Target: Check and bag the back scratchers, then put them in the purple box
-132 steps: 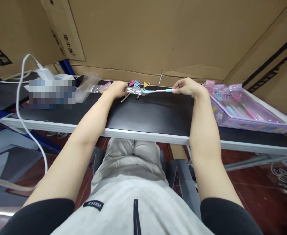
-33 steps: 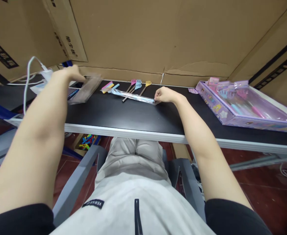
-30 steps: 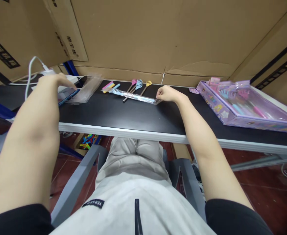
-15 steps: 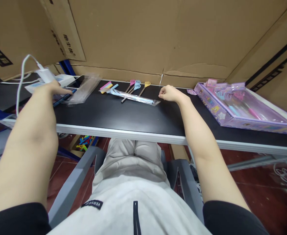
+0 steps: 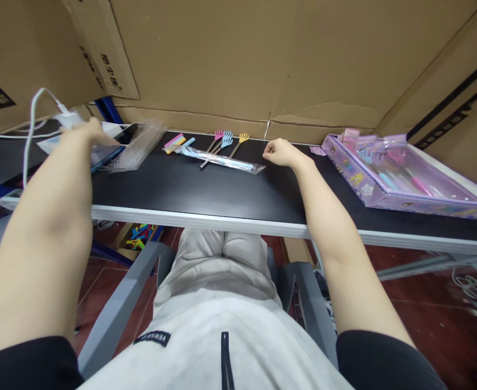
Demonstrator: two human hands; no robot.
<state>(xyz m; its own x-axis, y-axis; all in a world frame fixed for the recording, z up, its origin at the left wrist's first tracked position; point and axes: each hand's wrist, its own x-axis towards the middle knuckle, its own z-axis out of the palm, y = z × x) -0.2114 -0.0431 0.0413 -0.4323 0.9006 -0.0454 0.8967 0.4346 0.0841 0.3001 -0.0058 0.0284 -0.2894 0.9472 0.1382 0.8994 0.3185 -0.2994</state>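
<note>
My left hand (image 5: 89, 132) is at the far left, over a white box (image 5: 112, 130) and a dark flat object (image 5: 108, 158) with clear plastic around it. Its thumb points right; my forearm hides most of its fingers, so I cannot tell if they grip anything. Curled closed, my right hand (image 5: 279, 153) rests on the black table, with nothing visible in it. Just left of it lies a light blue back scratcher in a clear sleeve (image 5: 222, 160). Behind that are loose back scratchers with pink (image 5: 219, 135), blue (image 5: 226, 140) and yellow (image 5: 244, 137) claw heads.
Clear plastic sleeves (image 5: 139, 146) lie left of several pastel handle grips (image 5: 175, 142). A purple display box (image 5: 368, 187) with packed scratchers stands at right, a small purple card (image 5: 317, 150) beside it. A white cable (image 5: 30, 130) loops at left. Cardboard walls (image 5: 222, 59) enclose the table.
My left hand has shifted slightly, and its thumb now sits over a greyish, see-through patch near the dark object. My right hand stays in place, still curled.
</note>
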